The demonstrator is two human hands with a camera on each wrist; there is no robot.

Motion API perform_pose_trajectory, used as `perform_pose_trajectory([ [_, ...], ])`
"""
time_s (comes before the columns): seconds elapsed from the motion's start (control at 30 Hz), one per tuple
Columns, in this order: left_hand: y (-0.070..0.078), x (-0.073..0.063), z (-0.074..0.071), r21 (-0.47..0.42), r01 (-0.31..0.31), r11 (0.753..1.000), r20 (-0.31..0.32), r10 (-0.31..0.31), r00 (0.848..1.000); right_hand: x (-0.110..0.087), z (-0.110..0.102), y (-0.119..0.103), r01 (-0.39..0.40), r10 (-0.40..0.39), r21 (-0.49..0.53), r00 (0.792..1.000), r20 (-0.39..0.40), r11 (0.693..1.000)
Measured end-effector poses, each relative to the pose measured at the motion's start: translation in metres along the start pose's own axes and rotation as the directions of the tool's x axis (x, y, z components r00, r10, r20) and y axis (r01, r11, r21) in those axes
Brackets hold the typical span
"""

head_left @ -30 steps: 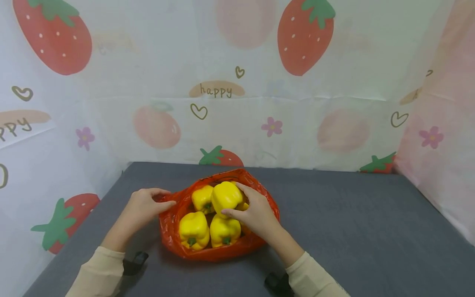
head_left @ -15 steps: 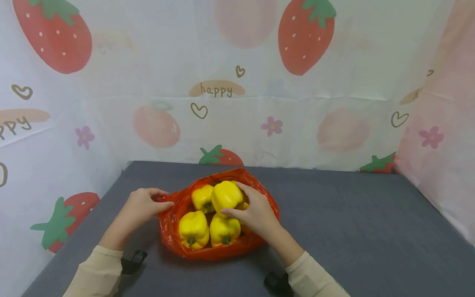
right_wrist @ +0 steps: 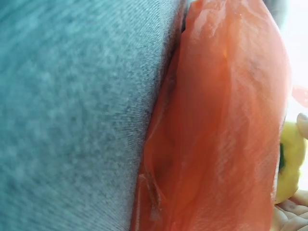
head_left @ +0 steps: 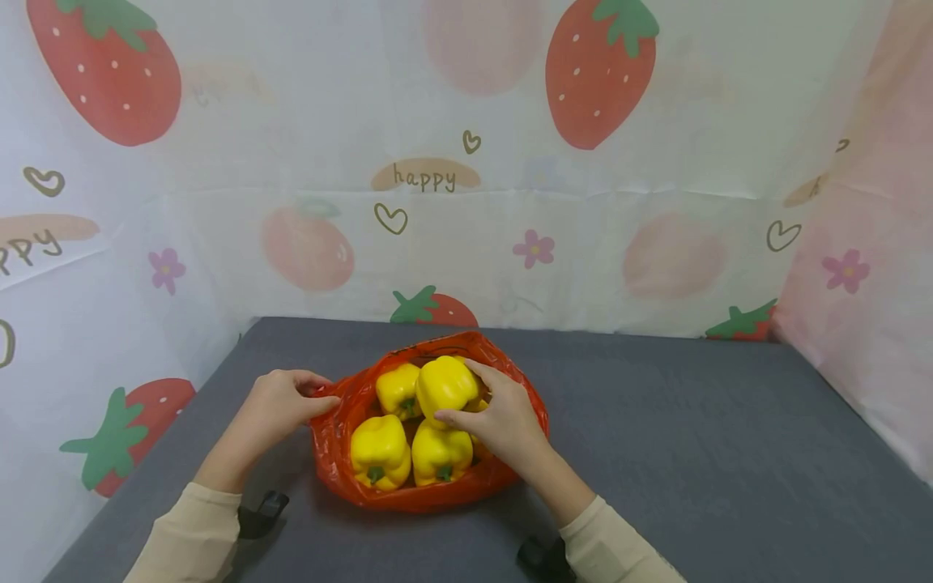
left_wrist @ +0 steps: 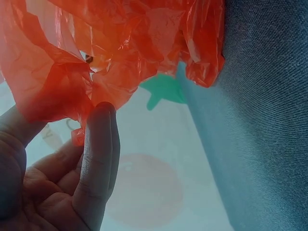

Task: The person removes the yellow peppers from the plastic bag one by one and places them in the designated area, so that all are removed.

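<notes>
A red plastic bag (head_left: 335, 474) stands with its mouth spread wide, holding several yellow bell peppers (head_left: 381, 449). On the left, my left hand (head_left: 280, 409) pinches the bag's rim between thumb and fingers; the left wrist view shows the gathered plastic (left_wrist: 84, 108) at the fingertips. My right hand (head_left: 506, 417) grips the topmost bell pepper (head_left: 445, 384), thumb at its near side and fingers at its far side. That pepper overlaps the others in the head view. In the right wrist view the bag's side (right_wrist: 216, 120) covers most of the scene, with part of the gripped pepper (right_wrist: 292, 166) at the right edge.
The bag rests on a dark grey cloth-covered table (head_left: 692, 453). Behind and at both sides hangs a pale curtain (head_left: 598, 194) printed with strawberries, hearts and flowers. A black wrist strap (head_left: 264, 516) shows under the left forearm, another black device (head_left: 543, 559) under the right.
Very little differs. The left hand has shifted slightly left with the bag's rim, while the right hand stays on the top bell pepper.
</notes>
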State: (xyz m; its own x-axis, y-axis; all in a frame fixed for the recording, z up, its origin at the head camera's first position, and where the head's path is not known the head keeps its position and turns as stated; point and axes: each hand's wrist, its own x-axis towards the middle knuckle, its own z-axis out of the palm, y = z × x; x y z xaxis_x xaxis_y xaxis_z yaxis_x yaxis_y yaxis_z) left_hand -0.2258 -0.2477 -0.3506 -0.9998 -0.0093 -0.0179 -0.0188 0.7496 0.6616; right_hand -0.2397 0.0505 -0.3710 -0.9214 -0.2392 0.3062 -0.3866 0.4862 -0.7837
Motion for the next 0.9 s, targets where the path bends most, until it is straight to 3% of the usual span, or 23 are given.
perform_pose_trajectory([
  [0.5, 0.001, 0.0, 0.0, 0.009, -0.015, 1.0, -0.003, 0.015, 1.0, -0.005, -0.012, -0.005, -0.037, 0.037, 0.0, 0.995, -0.092, 0.999],
  [0.9, 0.005, -0.002, 0.0, 0.008, -0.019, 1.0, -0.003, 0.019, 1.0, -0.012, -0.039, -0.003, -0.056, 0.056, 0.005, 0.982, -0.183, 0.998],
])
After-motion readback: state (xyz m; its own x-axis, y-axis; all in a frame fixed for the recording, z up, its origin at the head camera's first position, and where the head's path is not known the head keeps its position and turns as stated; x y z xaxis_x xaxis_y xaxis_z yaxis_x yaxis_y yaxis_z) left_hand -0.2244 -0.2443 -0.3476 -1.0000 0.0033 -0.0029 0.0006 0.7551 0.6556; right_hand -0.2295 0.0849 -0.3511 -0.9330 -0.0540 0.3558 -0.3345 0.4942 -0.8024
